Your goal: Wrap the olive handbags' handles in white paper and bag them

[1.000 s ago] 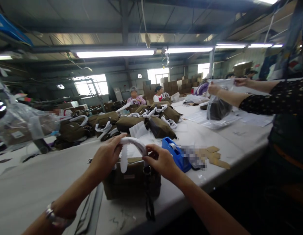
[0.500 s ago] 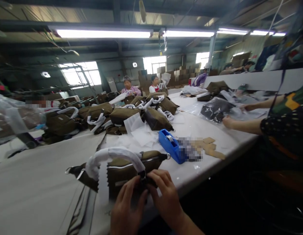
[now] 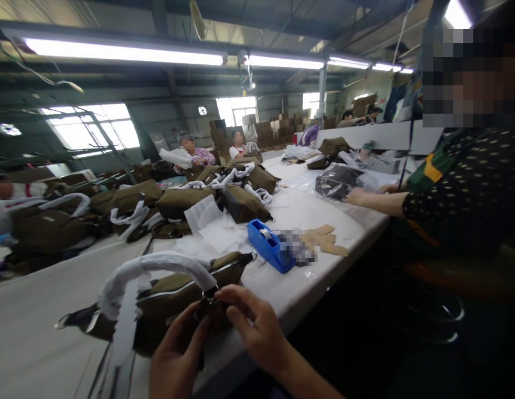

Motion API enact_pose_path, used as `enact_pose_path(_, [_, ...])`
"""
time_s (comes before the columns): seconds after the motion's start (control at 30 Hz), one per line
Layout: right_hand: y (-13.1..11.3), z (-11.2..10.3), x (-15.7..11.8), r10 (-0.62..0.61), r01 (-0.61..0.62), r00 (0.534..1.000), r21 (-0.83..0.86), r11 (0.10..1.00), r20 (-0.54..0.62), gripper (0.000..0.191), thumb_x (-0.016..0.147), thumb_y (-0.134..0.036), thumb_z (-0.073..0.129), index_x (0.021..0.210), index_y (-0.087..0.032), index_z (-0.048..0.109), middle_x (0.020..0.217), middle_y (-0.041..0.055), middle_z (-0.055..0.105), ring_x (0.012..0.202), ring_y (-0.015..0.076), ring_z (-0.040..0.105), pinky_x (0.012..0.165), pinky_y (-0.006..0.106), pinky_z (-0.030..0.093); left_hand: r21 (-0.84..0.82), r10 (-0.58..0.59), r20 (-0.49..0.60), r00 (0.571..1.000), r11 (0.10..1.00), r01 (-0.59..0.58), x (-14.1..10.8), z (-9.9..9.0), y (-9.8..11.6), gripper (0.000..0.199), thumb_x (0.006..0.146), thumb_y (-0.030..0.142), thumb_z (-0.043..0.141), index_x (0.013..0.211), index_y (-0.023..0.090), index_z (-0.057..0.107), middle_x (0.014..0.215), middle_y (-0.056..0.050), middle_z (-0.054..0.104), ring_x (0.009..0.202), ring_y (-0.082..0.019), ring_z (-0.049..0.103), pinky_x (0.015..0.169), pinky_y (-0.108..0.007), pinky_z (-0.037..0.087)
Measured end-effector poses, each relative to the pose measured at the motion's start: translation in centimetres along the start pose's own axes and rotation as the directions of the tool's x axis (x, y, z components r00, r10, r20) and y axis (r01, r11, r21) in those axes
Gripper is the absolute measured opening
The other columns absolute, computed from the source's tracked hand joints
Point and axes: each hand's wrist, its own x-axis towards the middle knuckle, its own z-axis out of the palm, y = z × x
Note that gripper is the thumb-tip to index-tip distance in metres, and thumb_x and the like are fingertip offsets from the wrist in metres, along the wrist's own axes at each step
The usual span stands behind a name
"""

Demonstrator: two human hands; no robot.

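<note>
An olive-green handbag [image 3: 180, 293] with a silver zip lies on the table in front of me. White foam wrapping [image 3: 166, 261] covers its arched handle, and a jagged-edged white strip [image 3: 126, 324] hangs from it. My left hand [image 3: 180, 341] is closed at the near side of the bag, thumb and fingers pinching the dark fitting below the handle's end. Curled fingers of my right hand [image 3: 257, 327] meet the same spot from the right, by the metal ring [image 3: 211, 293]. What lies between the fingertips is partly hidden.
A blue tape dispenser [image 3: 270, 246] stands beyond the bag, near tan pieces [image 3: 327, 241]. White foam sheets [image 3: 209, 221] lie before a row of olive bags [image 3: 186, 202]. At the right, a co-worker's hand [image 3: 357, 197] touches a plastic-wrapped dark bag [image 3: 336, 180].
My view has swung to the right, so most things sit further left. The handbag has turned a little, with both hands still at the handle's end. More of the co-worker shows.
</note>
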Motion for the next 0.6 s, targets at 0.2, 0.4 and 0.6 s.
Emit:
enact_pose_path(0.2, [4.8, -6.4, 2.4, -0.038, -0.106, 0.980, -0.669, 0.736, -0.197, 0.027, 0.099, -0.021, 0.048, 0.110, -0.021, 0.072, 0.109, 0.0081, 0.074, 0.097, 0.0211, 0.071, 0.085, 0.032, 0.057, -0.193, -0.047, 0.028, 0.998, 0.980, 0.052, 1.6, 0.2, 1.1, 0.071, 0.066, 0.053, 0.086, 0.129, 0.027, 0.066, 0.125, -0.005, 0.073, 0.122, -0.030, 0.064, 0.094, -0.030, 0.060])
enact_pose_path(0.4, [11.3, -5.9, 7.0, 0.123, -0.062, 0.992, -0.855, 0.514, 0.001, 0.042, 0.082, -0.001, 0.053, 0.106, -0.026, 0.076, 0.120, 0.0050, 0.071, 0.100, 0.0210, 0.068, 0.080, 0.026, 0.051, -0.254, -0.069, 0.068, 0.995, 0.964, 0.085, 1.7, 0.2, 1.3, 0.072, 0.066, 0.051, 0.088, 0.129, 0.025, 0.066, 0.121, -0.005, 0.075, 0.120, -0.030, 0.066, 0.084, -0.024, 0.063])
enact_pose_path(0.6, [13.0, -4.8, 9.3, 0.179, 0.003, 0.981, -0.935, 0.355, 0.071, 0.032, 0.087, -0.006, 0.051, 0.101, -0.023, 0.074, 0.112, 0.0079, 0.072, 0.106, 0.0222, 0.063, 0.082, 0.025, 0.047, -0.220, -0.025, 0.083, 0.996, 0.975, 0.043, 1.9, -0.1, 0.6, 0.066, 0.071, 0.055, 0.084, 0.127, 0.025, 0.067, 0.126, -0.005, 0.073, 0.123, -0.029, 0.064, 0.105, -0.034, 0.054])
